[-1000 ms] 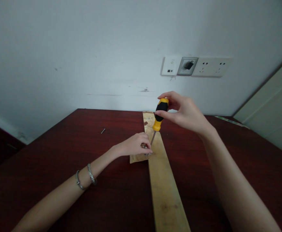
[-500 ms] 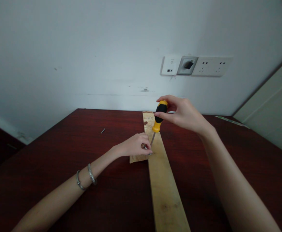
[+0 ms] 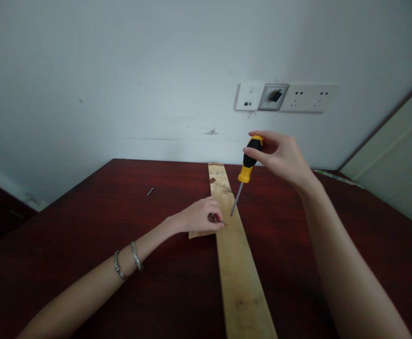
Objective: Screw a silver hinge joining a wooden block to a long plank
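Note:
My right hand grips a screwdriver by its yellow and black handle. The shaft slants down, its tip a little above the long wooden board. Closed in a pinch, my left hand rests at the board's left side and holds a small metal screw against the wood; the fingers hide most of it. Under the long board and my left hand, the edge of a second wooden piece shows. Another screw lies loose on the table to the left.
The dark red wooden table ends against a white wall. Sockets and switches are set in the wall above its back edge. A pale door stands at the right. A thin patterned strip lies along the back right edge.
The screwdriver has lifted away from the screw, moving up and to the right with my right hand. My left hand keeps its pinch in nearly the same place.

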`<move>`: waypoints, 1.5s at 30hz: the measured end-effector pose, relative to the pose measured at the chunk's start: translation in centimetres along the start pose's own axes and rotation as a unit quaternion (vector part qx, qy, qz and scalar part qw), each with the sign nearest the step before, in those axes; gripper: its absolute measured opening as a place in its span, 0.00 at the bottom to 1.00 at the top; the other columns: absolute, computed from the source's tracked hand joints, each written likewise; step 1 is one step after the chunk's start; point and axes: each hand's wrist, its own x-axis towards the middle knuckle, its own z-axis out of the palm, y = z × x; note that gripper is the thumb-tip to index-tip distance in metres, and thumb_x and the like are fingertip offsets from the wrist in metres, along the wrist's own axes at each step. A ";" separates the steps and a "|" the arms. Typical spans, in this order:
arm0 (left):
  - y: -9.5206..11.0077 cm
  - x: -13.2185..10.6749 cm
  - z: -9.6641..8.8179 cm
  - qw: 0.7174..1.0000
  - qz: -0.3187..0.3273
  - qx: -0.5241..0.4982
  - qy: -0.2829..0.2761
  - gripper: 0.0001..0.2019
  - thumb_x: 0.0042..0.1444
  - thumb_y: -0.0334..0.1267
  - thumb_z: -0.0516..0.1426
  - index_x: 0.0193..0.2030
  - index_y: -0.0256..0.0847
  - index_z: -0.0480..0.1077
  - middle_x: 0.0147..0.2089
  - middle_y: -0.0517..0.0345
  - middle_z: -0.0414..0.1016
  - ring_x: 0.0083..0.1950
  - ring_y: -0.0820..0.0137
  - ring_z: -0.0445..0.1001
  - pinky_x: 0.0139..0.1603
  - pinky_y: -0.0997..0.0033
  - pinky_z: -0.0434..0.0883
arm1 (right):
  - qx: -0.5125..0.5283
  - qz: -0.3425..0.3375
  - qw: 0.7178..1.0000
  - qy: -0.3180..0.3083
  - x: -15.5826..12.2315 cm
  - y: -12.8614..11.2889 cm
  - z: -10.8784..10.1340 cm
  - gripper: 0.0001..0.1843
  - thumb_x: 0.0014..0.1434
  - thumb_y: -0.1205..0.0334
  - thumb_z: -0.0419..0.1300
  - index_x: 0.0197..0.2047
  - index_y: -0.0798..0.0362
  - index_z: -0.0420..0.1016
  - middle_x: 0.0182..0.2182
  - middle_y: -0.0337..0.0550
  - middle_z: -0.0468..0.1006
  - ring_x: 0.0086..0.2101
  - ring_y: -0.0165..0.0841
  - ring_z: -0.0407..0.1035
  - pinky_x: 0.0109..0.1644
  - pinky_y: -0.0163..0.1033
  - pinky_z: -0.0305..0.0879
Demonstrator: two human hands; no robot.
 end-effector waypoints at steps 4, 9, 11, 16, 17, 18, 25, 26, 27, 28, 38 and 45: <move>-0.3 0.0 0.5 1.000 0.004 0.015 0.003 0.01 0.50 0.32 0.60 0.29 0.38 0.73 0.32 0.57 0.74 0.37 0.70 0.69 0.41 0.71 0.67 | -0.009 0.001 1.000 -0.001 0.1 0.4 0.0 0.25 0.50 0.51 0.64 0.49 0.55 0.75 0.36 0.48 0.79 0.35 0.39 0.73 0.43 0.49 0.71; -0.7 0.1 0.7 1.000 0.021 0.021 -0.001 0.02 0.51 0.32 0.60 0.29 0.38 0.74 0.32 0.57 0.74 0.37 0.70 0.69 0.43 0.70 0.66 | -0.013 0.000 1.000 0.006 0.1 0.2 -0.2 0.26 0.50 0.51 0.64 0.50 0.56 0.74 0.37 0.49 0.79 0.35 0.39 0.73 0.43 0.49 0.71; -0.7 0.1 0.8 0.999 0.028 0.021 0.001 0.02 0.51 0.32 0.61 0.29 0.37 0.74 0.32 0.57 0.75 0.36 0.71 0.69 0.43 0.70 0.66 | -0.012 -0.002 1.000 0.009 0.0 0.1 -0.4 0.26 0.50 0.51 0.64 0.50 0.55 0.74 0.37 0.48 0.79 0.36 0.40 0.73 0.43 0.49 0.72; -0.6 0.1 0.8 1.000 0.009 0.000 0.012 0.02 0.50 0.31 0.61 0.28 0.38 0.73 0.31 0.58 0.76 0.35 0.72 0.70 0.42 0.71 0.66 | -0.015 -0.004 1.000 0.007 0.0 0.0 -0.6 0.25 0.51 0.51 0.63 0.50 0.55 0.74 0.37 0.49 0.79 0.37 0.40 0.73 0.44 0.50 0.72; -0.5 0.1 0.8 1.000 0.006 -0.003 0.013 0.02 0.50 0.31 0.61 0.28 0.38 0.73 0.31 0.58 0.76 0.35 0.72 0.70 0.42 0.71 0.66 | -0.017 -0.005 1.000 0.008 0.0 0.0 -0.7 0.25 0.51 0.51 0.63 0.50 0.55 0.74 0.38 0.49 0.79 0.37 0.40 0.73 0.44 0.50 0.72; -0.5 0.1 0.8 1.000 0.003 -0.005 0.014 0.02 0.49 0.31 0.61 0.27 0.38 0.73 0.31 0.58 0.77 0.35 0.72 0.71 0.42 0.71 0.66 | -0.018 -0.005 1.000 0.010 0.0 0.0 -0.7 0.25 0.51 0.51 0.63 0.50 0.56 0.74 0.38 0.49 0.79 0.37 0.40 0.73 0.44 0.50 0.72; 0.2 0.1 0.5 0.999 -0.030 -0.002 0.026 0.03 0.46 0.28 0.61 0.25 0.38 0.74 0.28 0.61 0.77 0.33 0.72 0.70 0.41 0.72 0.65 | -0.024 -0.002 0.999 0.022 0.1 0.1 -1.4 0.26 0.50 0.52 0.64 0.50 0.56 0.74 0.38 0.49 0.79 0.37 0.40 0.73 0.44 0.49 0.71; 0.3 0.0 0.4 0.999 -0.037 -0.003 0.028 0.02 0.46 0.28 0.61 0.25 0.38 0.74 0.28 0.61 0.77 0.33 0.72 0.70 0.41 0.72 0.65 | -0.024 0.001 0.999 0.023 0.1 0.1 -1.5 0.25 0.50 0.52 0.64 0.50 0.55 0.74 0.38 0.49 0.79 0.37 0.40 0.73 0.44 0.49 0.71; 0.3 0.0 0.4 0.999 -0.043 -0.005 0.031 0.02 0.46 0.28 0.61 0.26 0.38 0.75 0.27 0.61 0.77 0.33 0.72 0.70 0.40 0.72 0.65 | -0.024 0.003 0.999 0.025 0.1 0.1 -1.6 0.25 0.50 0.52 0.64 0.50 0.55 0.74 0.38 0.49 0.79 0.37 0.40 0.74 0.44 0.49 0.71; 0.4 0.0 0.3 0.998 -0.048 -0.007 0.032 0.02 0.45 0.28 0.61 0.26 0.38 0.75 0.27 0.61 0.77 0.33 0.72 0.70 0.40 0.73 0.65 | -0.023 0.005 0.999 0.026 0.1 0.1 -1.7 0.25 0.51 0.52 0.64 0.50 0.55 0.74 0.38 0.49 0.79 0.37 0.40 0.74 0.44 0.48 0.71; 0.2 0.0 0.5 0.997 -0.059 -0.028 0.029 0.03 0.45 0.27 0.61 0.27 0.38 0.74 0.29 0.61 0.76 0.34 0.72 0.70 0.42 0.71 0.65 | -0.016 0.004 1.000 0.023 0.0 -0.5 -1.9 0.24 0.51 0.53 0.64 0.49 0.55 0.74 0.36 0.48 0.79 0.36 0.39 0.74 0.42 0.47 0.71; -0.1 -0.1 -0.2 0.997 -0.053 -0.034 0.034 0.01 0.46 0.30 0.62 0.27 0.38 0.74 0.28 0.62 0.71 0.32 0.73 0.67 0.40 0.72 0.64 | -0.045 -0.001 0.999 0.015 0.3 1.1 -0.1 0.24 0.51 0.50 0.63 0.49 0.55 0.74 0.36 0.47 0.79 0.35 0.38 0.73 0.42 0.46 0.71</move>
